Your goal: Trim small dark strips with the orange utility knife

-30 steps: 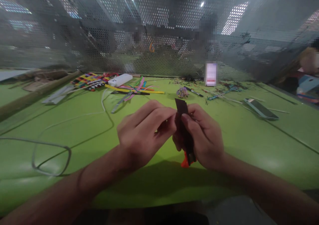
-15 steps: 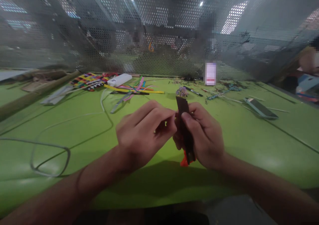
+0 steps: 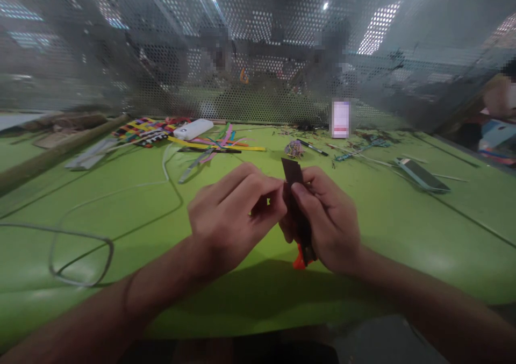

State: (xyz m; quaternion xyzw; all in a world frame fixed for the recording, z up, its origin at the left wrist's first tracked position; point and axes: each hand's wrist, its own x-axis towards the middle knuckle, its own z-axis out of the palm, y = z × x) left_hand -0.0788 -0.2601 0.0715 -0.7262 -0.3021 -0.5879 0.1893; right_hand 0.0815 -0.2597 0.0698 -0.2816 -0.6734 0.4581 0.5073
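My right hand is closed round a dark flat blade-like piece with a slanted top end, held nearly upright, thumb pressed on its face. At its lower end an orange part shows below my fingers. I cannot make out its exact kind. My left hand is closed in a pinch, thumb and forefinger tips against the left edge of the dark piece. Whatever lies between those fingertips is too small or hidden to name. Both hands are above the near part of the green table.
Behind my hands lie a small tangled ball, a black pen and coloured strips. A white device and woven strips are at back left, a phone at right. A cable loops at left. A perforated screen stands behind.
The dark piece has tipped slightly, its top end moving a little left. My right hand has shifted slightly left with it; my left hand is almost still.
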